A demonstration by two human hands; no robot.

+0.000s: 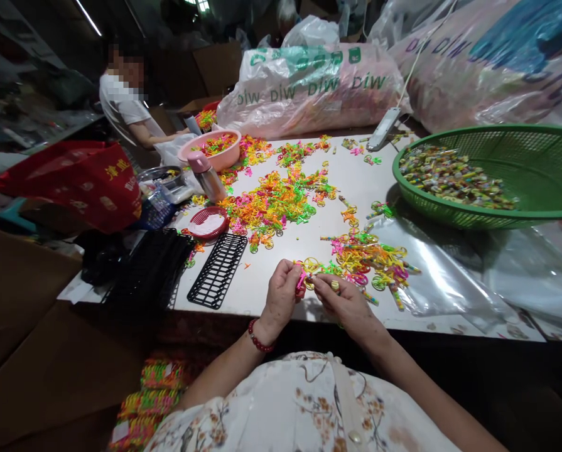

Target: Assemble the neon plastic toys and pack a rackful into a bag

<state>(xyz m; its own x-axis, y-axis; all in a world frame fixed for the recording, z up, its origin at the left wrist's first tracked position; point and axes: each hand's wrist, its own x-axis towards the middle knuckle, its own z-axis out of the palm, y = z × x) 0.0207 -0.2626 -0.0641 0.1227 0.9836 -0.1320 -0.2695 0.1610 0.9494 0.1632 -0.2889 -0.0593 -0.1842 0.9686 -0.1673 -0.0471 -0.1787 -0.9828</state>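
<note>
Both hands meet above the front edge of the white table [281, 242]. My left hand [282, 294] is closed in a pinch on a small pink plastic piece [301, 276]. The fingers of my right hand [344, 302] are pinched together against the same piece; whatever small part they grip is mostly hidden. Just beyond the right hand lies a pile of colourful plastic pieces [363, 254], some with striped sticks. A larger heap of yellow, orange and green pieces [274, 204] spreads over the middle of the table. Left of my hands lies a black plastic grid rack [218, 270].
A green basket [497, 216] with wrapped sticks stands at right, above clear plastic bags [445, 276]. A pink basin [233, 157], a flask [210, 179] and a red basket [215, 233] stand left. Stacked black racks [144, 270] lie nearby. Another person [125, 107] sits behind.
</note>
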